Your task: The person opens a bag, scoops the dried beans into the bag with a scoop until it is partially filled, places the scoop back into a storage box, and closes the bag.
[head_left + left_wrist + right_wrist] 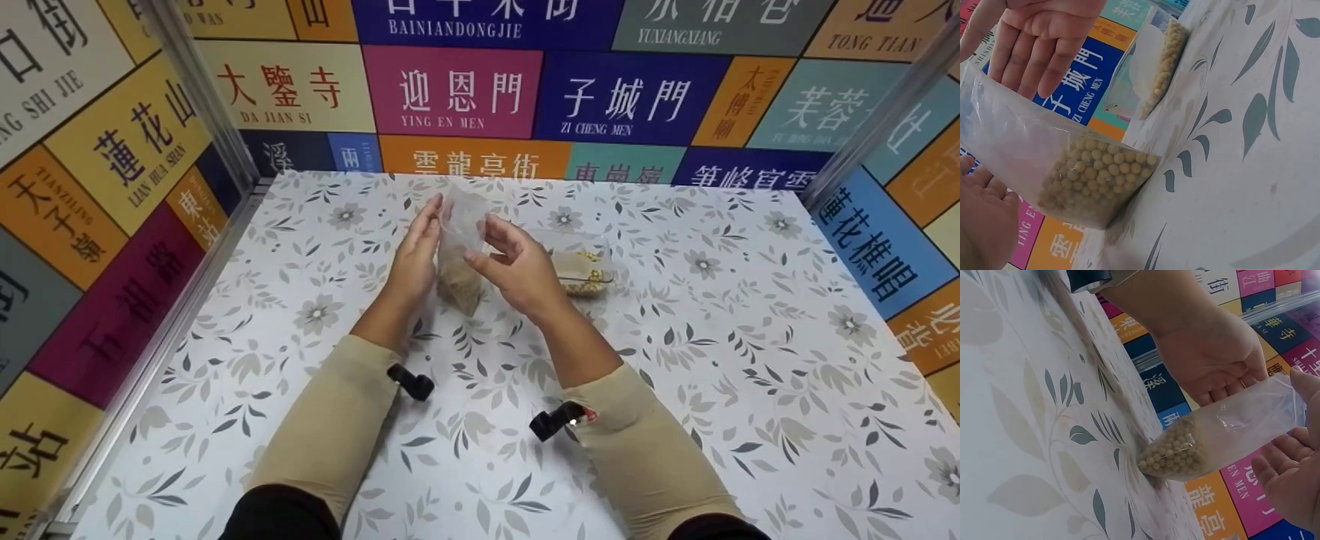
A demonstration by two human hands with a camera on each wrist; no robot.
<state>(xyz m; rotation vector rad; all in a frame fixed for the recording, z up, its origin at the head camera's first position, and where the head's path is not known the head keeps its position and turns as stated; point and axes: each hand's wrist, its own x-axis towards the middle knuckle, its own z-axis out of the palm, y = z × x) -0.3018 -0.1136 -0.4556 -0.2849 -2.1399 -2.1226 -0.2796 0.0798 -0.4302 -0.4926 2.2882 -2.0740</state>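
Note:
A translucent plastic bag stands upright on the table between the two hands, its lower part filled with round pale-yellow beans that look like soybeans. Along the bag's left side, my left hand holds its fingers nearly straight, fingertips close to the upper part. My right hand is on the other side with its thumb at the bag's upper edge. In the left wrist view, that hand's fingers extend loosely beside the bag, palm showing. The right wrist view shows the bag tapering to a bottom corner at the table.
Behind my right hand, a clear plastic pack with yellow beans sits on the table. The tabletop has a grey leaf-and-flower pattern. Colourful panels with Chinese lettering wall the back and sides, with metal posts at the corners.

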